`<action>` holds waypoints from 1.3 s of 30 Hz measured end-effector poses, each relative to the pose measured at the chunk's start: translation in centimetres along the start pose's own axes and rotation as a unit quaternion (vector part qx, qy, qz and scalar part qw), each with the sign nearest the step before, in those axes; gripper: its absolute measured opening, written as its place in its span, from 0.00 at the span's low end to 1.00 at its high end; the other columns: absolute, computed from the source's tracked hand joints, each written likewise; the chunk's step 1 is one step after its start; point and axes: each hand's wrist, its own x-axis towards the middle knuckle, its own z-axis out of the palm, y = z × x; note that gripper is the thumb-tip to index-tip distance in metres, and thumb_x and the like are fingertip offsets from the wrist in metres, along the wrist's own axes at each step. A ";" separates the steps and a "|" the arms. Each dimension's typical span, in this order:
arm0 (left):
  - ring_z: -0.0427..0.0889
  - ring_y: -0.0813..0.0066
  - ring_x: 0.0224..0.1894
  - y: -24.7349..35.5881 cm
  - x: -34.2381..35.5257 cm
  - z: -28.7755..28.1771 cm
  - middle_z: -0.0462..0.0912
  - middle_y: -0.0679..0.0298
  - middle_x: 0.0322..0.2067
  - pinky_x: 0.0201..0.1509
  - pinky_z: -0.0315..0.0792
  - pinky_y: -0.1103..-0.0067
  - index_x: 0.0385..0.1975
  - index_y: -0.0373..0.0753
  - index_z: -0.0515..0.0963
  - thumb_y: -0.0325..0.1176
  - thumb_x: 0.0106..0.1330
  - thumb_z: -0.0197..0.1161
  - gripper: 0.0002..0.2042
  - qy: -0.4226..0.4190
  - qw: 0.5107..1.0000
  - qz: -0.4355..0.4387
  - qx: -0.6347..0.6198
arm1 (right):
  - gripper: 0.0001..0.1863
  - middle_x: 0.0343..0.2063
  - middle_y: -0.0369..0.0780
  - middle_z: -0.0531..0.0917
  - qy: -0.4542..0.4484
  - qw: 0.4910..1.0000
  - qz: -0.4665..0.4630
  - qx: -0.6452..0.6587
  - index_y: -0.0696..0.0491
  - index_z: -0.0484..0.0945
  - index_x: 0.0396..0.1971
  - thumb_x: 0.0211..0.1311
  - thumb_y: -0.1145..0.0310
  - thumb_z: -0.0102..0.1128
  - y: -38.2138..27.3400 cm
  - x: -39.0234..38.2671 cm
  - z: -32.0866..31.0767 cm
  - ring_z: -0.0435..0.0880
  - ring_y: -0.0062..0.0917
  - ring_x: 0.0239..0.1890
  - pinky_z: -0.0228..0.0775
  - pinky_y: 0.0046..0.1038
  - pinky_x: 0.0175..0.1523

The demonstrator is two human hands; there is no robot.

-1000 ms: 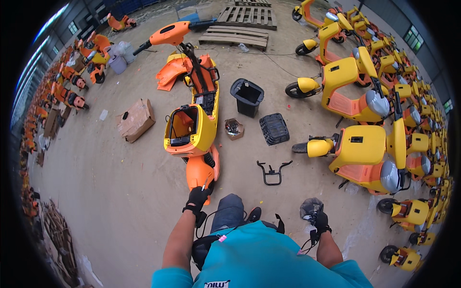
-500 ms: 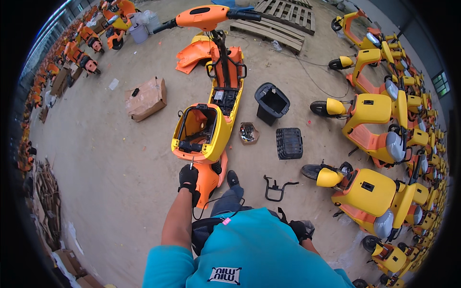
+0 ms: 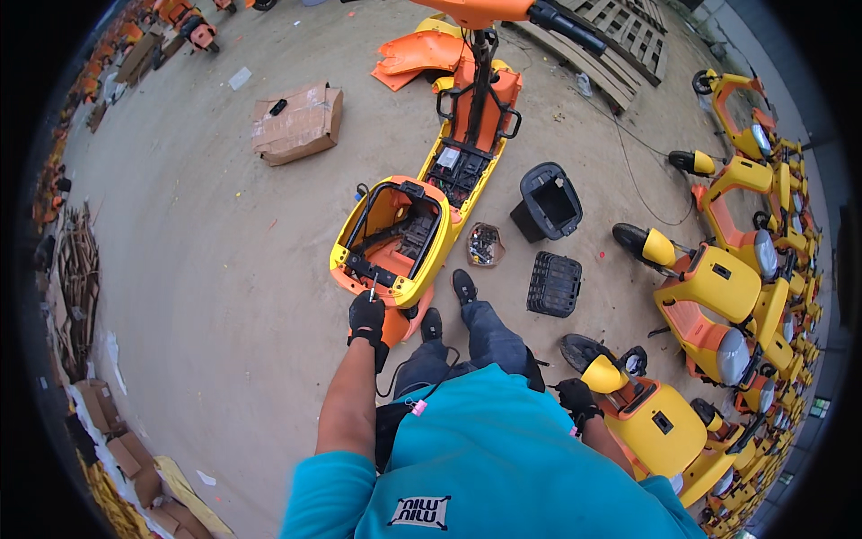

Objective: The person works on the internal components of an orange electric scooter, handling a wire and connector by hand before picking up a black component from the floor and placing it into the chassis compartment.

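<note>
An orange-and-yellow scooter [image 3: 440, 238] stands in front of me with its seat off and its storage well uncovered. My black-gloved left hand [image 3: 366, 316] is closed on a slim metal tool [image 3: 373, 287], upright at the well's rear edge. The tool's lower end is hidden by the hand. At my right side, my gloved right hand [image 3: 577, 397] has its fingers curled beside a parked yellow scooter [image 3: 660, 427]. A thin dark piece shows at those fingers, too small to name.
Right of the scooter are a box of small parts [image 3: 485, 244], a black bin [image 3: 548, 202] and a black basket [image 3: 553, 284]. A cardboard box [image 3: 297, 123] lies left. Orange panels [image 3: 417, 56] rest beyond. Wooden pallets [image 3: 593, 54] lie far right, with yellow scooters [image 3: 718, 278] in rows.
My view has shifted, and I stand closer to the scooter, both shoes now showing. My left hand stays at the well's rear edge. My right hand has moved forward from my waist.
</note>
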 end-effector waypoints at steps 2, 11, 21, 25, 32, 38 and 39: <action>0.78 0.51 0.33 0.4 0.4 0.2 0.79 0.52 0.26 0.37 0.71 0.66 0.27 0.38 0.76 0.34 0.51 0.57 0.07 0.007 1.000 -0.010 -0.002 | 0.11 0.15 0.37 0.75 -0.028 0.995 -0.027 0.088 0.57 0.77 0.26 0.57 0.65 0.54 0.0 4.5 -4.4 0.74 0.22 0.16 0.67 0.25 0.20; 0.79 0.54 0.37 6.0 0.0 1.9 0.81 0.53 0.31 0.41 0.72 0.65 0.34 0.40 0.78 0.35 0.54 0.56 0.10 0.035 0.993 -0.103 0.044 | 0.12 0.21 0.37 0.76 -0.003 0.936 0.223 0.272 0.56 0.75 0.32 0.55 0.62 0.53 -7.5 17.4 -19.2 0.74 0.20 0.21 0.69 0.23 0.27; 0.79 0.51 0.37 7.1 1.5 3.0 0.80 0.47 0.29 0.38 0.72 0.64 0.30 0.35 0.77 0.32 0.56 0.53 0.09 0.017 0.978 -0.179 0.103 | 0.12 0.21 0.39 0.78 -0.046 0.957 0.219 0.184 0.58 0.76 0.30 0.55 0.63 0.54 -2.2 18.7 -21.5 0.75 0.22 0.20 0.68 0.25 0.24; 0.80 0.54 0.41 8.6 2.8 1.5 0.80 0.47 0.34 0.43 0.73 0.66 0.35 0.34 0.79 0.36 0.57 0.56 0.12 -0.031 0.965 -0.236 0.114 | 0.12 0.21 0.40 0.79 -0.036 0.970 0.198 0.139 0.59 0.78 0.28 0.53 0.64 0.55 -1.3 18.1 -21.0 0.75 0.23 0.19 0.67 0.25 0.23; 0.76 0.58 0.48 5.6 5.6 2.8 0.78 0.54 0.44 0.47 0.71 0.69 0.52 0.48 0.69 0.40 0.57 0.57 0.21 -0.113 0.961 -0.230 0.101 | 0.11 0.19 0.38 0.77 0.001 0.959 0.216 0.183 0.57 0.77 0.28 0.52 0.64 0.56 -1.3 17.7 -19.9 0.72 0.21 0.16 0.63 0.23 0.20; 0.79 0.60 0.45 7.6 4.3 1.0 0.80 0.52 0.40 0.45 0.73 0.68 0.41 0.38 0.77 0.42 0.61 0.52 0.16 -0.131 0.967 -0.153 0.157 | 0.12 0.24 0.41 0.82 -0.032 0.991 0.115 0.058 0.56 0.80 0.30 0.49 0.64 0.58 -1.3 17.7 -18.5 0.81 0.28 0.26 0.71 0.27 0.29; 0.79 0.60 0.45 6.9 3.9 1.2 0.80 0.53 0.40 0.45 0.73 0.69 0.41 0.38 0.77 0.42 0.61 0.52 0.16 -0.110 0.970 -0.154 0.150 | 0.11 0.26 0.41 0.82 -0.028 0.957 0.242 0.155 0.52 0.81 0.30 0.46 0.65 0.60 -3.6 18.1 -18.9 0.81 0.30 0.30 0.72 0.29 0.32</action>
